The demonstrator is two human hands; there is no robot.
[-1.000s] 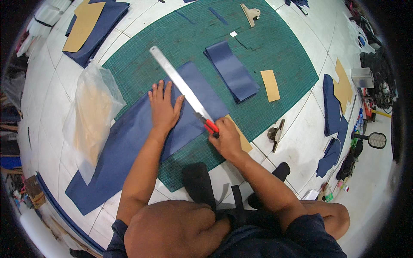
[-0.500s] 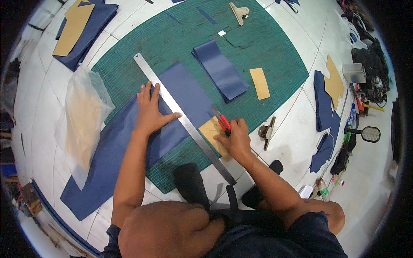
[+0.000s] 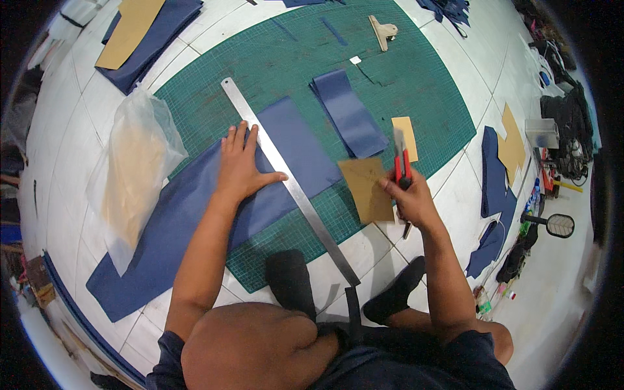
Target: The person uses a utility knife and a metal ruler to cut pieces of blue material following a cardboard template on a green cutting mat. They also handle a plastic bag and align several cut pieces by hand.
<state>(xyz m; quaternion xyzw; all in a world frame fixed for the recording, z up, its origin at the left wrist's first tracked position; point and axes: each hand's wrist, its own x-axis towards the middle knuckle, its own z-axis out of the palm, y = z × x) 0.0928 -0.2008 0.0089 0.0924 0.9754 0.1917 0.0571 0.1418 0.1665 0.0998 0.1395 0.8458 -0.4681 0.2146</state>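
My left hand (image 3: 242, 162) lies flat with fingers spread, pressing on a long steel ruler (image 3: 305, 203) and the blue fabric (image 3: 166, 224) under it. The fabric stretches from the floor onto a green cutting mat (image 3: 201, 88). In my right hand (image 3: 416, 200) are a red utility knife (image 3: 402, 162), blade pointing away from me, and a tan card piece (image 3: 363, 185) pinched by the thumb. Both are raised over the mat's right part. Beyond them lie folded blue fabric strips (image 3: 351, 117) and a smaller tan card (image 3: 405, 133), partly hidden by the knife.
A clear plastic bag (image 3: 133, 172) of tan pieces lies left. A large metal clip (image 3: 382, 32) sits on the mat's far edge. Blue fabric with tan patterns lies far left (image 3: 133, 32) and right (image 3: 493, 185). My feet (image 3: 289, 276) flank the ruler's near end.
My right hand has lifted the tan card piece off the mat and moved right, still holding the knife. My left hand stays on the ruler. The whole view has shifted slightly.
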